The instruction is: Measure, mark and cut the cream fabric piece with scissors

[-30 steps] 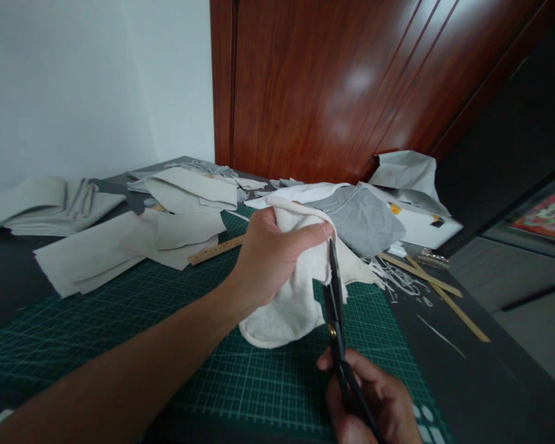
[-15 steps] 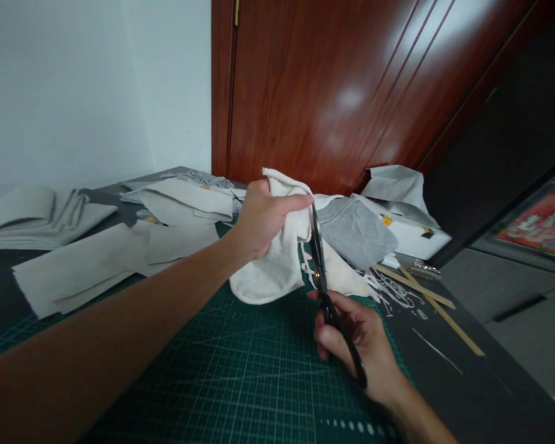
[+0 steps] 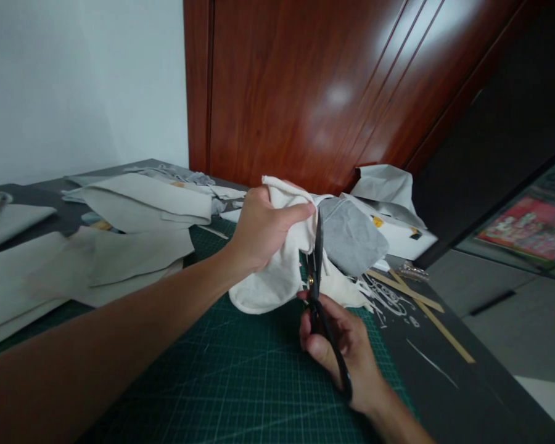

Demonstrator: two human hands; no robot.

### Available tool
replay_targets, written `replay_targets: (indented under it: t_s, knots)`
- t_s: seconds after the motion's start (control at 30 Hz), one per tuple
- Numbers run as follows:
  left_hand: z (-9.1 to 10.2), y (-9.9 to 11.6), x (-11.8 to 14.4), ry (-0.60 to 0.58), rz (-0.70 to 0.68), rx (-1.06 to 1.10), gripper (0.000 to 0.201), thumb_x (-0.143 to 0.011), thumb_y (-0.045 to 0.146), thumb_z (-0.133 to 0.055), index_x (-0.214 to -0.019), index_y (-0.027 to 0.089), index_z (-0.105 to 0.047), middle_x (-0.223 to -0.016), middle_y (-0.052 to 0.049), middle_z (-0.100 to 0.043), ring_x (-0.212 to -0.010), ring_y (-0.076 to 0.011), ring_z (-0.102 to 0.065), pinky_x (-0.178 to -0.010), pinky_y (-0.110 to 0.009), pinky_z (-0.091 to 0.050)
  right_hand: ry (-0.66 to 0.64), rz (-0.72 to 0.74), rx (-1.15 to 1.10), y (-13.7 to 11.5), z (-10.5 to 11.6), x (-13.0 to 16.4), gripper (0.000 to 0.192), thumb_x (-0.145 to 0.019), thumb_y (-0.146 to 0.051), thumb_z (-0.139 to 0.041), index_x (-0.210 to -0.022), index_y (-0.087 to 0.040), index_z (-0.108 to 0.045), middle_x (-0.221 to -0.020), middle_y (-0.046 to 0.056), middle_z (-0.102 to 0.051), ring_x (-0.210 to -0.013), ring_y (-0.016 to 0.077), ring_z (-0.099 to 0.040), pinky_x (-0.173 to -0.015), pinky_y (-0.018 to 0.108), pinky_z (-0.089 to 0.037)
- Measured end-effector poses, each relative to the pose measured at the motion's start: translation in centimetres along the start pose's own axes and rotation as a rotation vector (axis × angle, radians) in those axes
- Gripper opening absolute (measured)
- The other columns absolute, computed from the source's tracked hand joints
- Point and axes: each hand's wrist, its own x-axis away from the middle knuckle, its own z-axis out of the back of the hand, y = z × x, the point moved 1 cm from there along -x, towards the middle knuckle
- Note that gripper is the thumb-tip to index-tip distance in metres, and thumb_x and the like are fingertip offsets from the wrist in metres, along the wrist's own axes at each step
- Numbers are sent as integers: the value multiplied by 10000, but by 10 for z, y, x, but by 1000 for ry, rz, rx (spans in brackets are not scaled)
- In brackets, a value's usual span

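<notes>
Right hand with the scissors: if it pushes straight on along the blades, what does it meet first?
Probably the white cloth that the left hand holds up; the scissors in the right hand point into its edge below the thumb. Depth is uncertain.

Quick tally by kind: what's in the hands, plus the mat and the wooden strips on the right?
White fabric piece, held in the left hand: 1
Black scissors, in the right hand: 1
Green cutting mat: 1
Wooden strips, crossed: 2
Total: 5
</notes>
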Motion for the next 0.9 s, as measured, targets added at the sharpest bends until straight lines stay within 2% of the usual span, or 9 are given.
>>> replay_targets:
  t_s: [0.1,0.2,0.5,0.7,0.9]
  knots:
    - [-3,-1,3,-24,-32,-76,143,-707,184,-801,-834,165,-737,-788,21,-710,-758,-150,-651,-722,-276,-495,33,4,5,1,2,0,504,-849,-519,-843,-1273,-284,-705,-764,-28,-588,-640,127,-496,-566,244,-383]
    - [-5,-2,5,-17,-38,-128,124,-733,224,-791,-801,177,-698,-737,33,-671,-724,-146,-626,-701,-280,-475,56,-1,24,1,4,1,508,-840,-520,-851,-1264,-274,-714,-755,-29,-586,-629,124,-487,-558,244,-374]
    - [-8,-4,9,-62,10,-109,155,-741,215,-769,-704,195,-619,-650,56,-561,-621,-123,-518,-608,-279,-396,84,32,58,-3,7,6,543,-849,-588,-819,-1261,-249,-715,-722,-33,-571,-601,117,-464,-542,239,-362]
    - [-13,-3,14,-78,10,-91,169,-746,170,-778,-693,197,-620,-645,66,-555,-629,-117,-513,-662,-279,-430,112,37,63,-4,9,8,541,-841,-602,-819,-1234,-244,-719,-727,-28,-575,-608,121,-477,-546,237,-383]
    - [-13,-6,14,-67,39,-66,168,-728,158,-790,-725,199,-627,-657,69,-583,-654,-128,-563,-646,-276,-435,95,15,68,-4,8,9,530,-829,-568,-844,-1232,-248,-717,-737,-29,-583,-614,120,-486,-550,232,-387]
